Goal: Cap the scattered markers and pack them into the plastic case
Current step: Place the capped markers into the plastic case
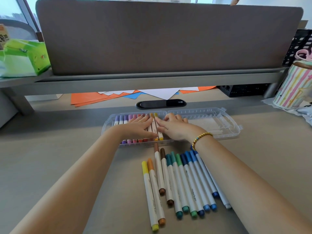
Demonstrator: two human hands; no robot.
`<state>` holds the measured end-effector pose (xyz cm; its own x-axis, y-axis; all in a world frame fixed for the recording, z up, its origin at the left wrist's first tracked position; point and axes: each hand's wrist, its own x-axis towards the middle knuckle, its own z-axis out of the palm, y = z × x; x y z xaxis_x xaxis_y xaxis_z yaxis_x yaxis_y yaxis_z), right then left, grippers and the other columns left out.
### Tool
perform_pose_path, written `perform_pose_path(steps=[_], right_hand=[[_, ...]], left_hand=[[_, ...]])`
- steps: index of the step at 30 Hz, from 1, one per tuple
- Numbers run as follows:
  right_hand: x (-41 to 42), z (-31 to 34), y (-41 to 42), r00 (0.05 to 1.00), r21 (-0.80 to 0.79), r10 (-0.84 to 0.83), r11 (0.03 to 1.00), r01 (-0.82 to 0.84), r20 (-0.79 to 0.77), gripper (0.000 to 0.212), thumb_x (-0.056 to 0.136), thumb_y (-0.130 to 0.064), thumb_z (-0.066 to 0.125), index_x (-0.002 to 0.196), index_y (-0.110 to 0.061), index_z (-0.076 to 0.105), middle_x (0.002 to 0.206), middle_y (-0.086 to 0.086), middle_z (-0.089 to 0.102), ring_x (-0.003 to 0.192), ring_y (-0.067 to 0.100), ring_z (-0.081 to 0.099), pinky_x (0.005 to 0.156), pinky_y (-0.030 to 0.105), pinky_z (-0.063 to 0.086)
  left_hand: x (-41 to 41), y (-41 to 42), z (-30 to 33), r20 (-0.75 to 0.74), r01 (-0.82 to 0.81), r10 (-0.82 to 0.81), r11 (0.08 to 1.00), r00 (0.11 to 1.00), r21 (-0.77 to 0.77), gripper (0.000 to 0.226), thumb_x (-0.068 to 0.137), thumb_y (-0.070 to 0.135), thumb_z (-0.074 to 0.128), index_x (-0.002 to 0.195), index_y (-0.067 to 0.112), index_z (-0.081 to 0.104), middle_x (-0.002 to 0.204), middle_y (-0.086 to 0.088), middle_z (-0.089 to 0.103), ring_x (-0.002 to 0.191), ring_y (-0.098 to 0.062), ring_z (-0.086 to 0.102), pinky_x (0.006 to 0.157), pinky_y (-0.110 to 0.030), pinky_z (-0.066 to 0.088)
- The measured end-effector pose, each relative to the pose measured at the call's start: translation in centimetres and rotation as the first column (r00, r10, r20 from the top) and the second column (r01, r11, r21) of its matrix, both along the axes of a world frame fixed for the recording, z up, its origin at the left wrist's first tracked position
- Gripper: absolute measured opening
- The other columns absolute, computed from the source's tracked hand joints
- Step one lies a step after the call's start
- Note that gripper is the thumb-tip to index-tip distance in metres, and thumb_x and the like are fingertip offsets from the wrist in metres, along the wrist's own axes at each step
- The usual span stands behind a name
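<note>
A clear plastic case [211, 122] lies open across the desk. Its left half holds a row of capped markers [125, 119] running from purple through pink and red to orange and yellow. My left hand [140, 127] lies flat on that row with straight fingers. My right hand [173, 127] rests beside it, its thumb and fingers against the yellow marker [160, 135] at the row's right end. In front of the case several capped markers [184, 181] lie side by side on the desk: yellow, orange, brown, green and blue.
The right half of the case holds nothing. A black oval cable port [161, 104] sits behind the case, with orange, white and blue paper sheets [101, 98] under a grey shelf. A striped cup [293, 88] stands at the right, green packs [25, 59] at the left.
</note>
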<state>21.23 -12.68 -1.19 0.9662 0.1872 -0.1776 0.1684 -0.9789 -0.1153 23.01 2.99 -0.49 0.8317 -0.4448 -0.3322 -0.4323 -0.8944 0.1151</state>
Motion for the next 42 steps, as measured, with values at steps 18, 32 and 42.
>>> perform_pose_path(steps=[18, 32, 42], right_hand=[[-7.5, 1.9, 1.8, 0.962, 0.196, -0.166, 0.973, 0.124, 0.215, 0.033, 0.094, -0.022, 0.049, 0.127, -0.026, 0.051, 0.133, 0.007, 0.040, 0.127, 0.028, 0.030, 0.102, 0.041, 0.029], [-12.9, 2.8, 4.0, 0.999, 0.081, -0.021, 0.997, 0.018, 0.037, 0.032, 0.093, -0.030, 0.053, 0.121, -0.016, 0.059, 0.127, 0.007, 0.051, 0.122, 0.027, 0.037, 0.099, 0.039, 0.031], [-14.1, 2.4, 6.0, 1.000, -0.071, 0.005, 0.997, -0.006, -0.012, 0.044, 0.097, -0.038, 0.041, 0.128, -0.010, 0.050, 0.138, 0.014, 0.041, 0.129, 0.032, 0.031, 0.106, 0.040, 0.024]], left_hand=[[-7.8, 1.1, 0.8, 0.308, -0.327, 0.415, 0.897, 0.856, -0.298, 0.033, 0.096, 0.035, 0.042, 0.113, 0.011, 0.058, 0.115, -0.007, 0.059, 0.093, -0.018, 0.053, 0.075, -0.026, 0.041], [-12.8, 1.8, 0.5, -0.041, -0.333, 0.331, 0.942, 0.943, -0.048, 0.062, 0.092, 0.055, 0.039, 0.110, 0.000, 0.060, 0.117, -0.016, 0.062, 0.097, -0.028, 0.057, 0.080, -0.028, 0.039], [-12.2, 3.6, 0.5, -0.175, -0.372, 0.337, 0.895, 0.925, -0.244, 0.027, 0.090, 0.041, 0.056, 0.087, 0.014, 0.054, 0.073, 0.001, 0.053, 0.062, -0.010, 0.046, 0.061, -0.019, 0.040]])
